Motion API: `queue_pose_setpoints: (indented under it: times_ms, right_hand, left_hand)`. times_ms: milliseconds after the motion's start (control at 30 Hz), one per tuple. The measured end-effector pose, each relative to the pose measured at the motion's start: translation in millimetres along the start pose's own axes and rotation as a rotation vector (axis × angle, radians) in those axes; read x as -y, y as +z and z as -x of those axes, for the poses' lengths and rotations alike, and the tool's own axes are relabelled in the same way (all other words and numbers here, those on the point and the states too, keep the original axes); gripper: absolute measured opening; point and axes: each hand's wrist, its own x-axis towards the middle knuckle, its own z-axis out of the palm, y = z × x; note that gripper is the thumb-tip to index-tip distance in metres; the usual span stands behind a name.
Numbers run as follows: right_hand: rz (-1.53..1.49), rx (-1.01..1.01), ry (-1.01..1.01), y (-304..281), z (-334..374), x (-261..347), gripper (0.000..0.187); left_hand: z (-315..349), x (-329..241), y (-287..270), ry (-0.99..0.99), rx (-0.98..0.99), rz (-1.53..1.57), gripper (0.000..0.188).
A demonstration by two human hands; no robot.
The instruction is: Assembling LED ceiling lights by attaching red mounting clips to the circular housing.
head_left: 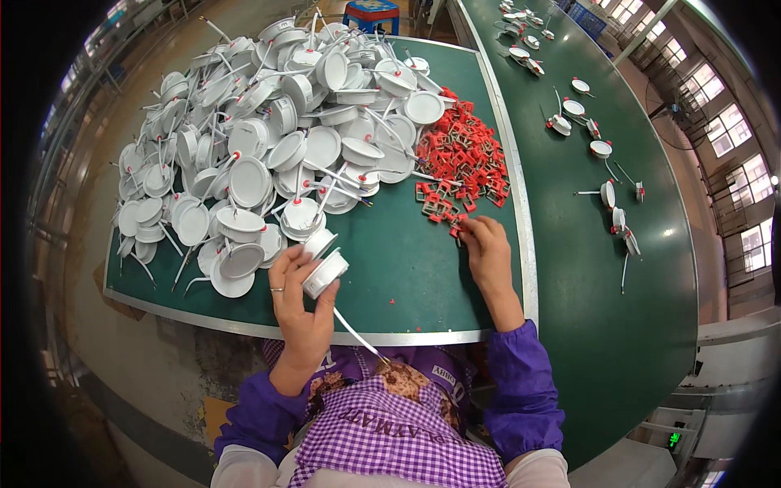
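My left hand (pixel 301 302) is closed around a white round downlight (pixel 326 274), held tilted above the near edge of the table. Its white cable (pixel 356 329) hangs toward my apron, with bare wire ends at the tip. A second white lamp (pixel 318 243) is right behind it; whether my fingers also hold that one I cannot tell. At the near edge of a heap of red spring clips (pixel 465 154), my right hand (pixel 490 256) pinches a red clip (pixel 456 231) between thumb and fingertips, largely hidden by them.
A large heap of white downlights (pixel 252 138) with cables sticking out covers the table's left and back. To the right, beyond a metal edge strip (pixel 521 211), runs a green conveyor (pixel 602 268) carrying scattered lamps (pixel 600 149). A blue and red stool (pixel 372 13) stands behind.
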Motion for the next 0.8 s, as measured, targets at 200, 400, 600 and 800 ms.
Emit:
queue_pose_setpoints:
  times_ms: [200,400,600,800]
  right_hand:
    - [0.335,-0.049,-0.308,-3,-6,7,0.018]
    - [0.033,0.006,-0.207,-29,8,46,0.019]
    - [0.256,0.246,-0.401,-41,35,50,0.021]
    - [0.236,0.152,-0.177,-25,42,77,0.021]
  left_hand:
    - [3,-48,15,-0.682,0.136,0.999,0.029]
    - [9,-36,25,-1.191,0.334,1.297,0.028]
    - [10,-31,29,-1.206,0.297,1.335,0.029]
    - [11,-34,32,-1.121,0.326,1.287,0.029]
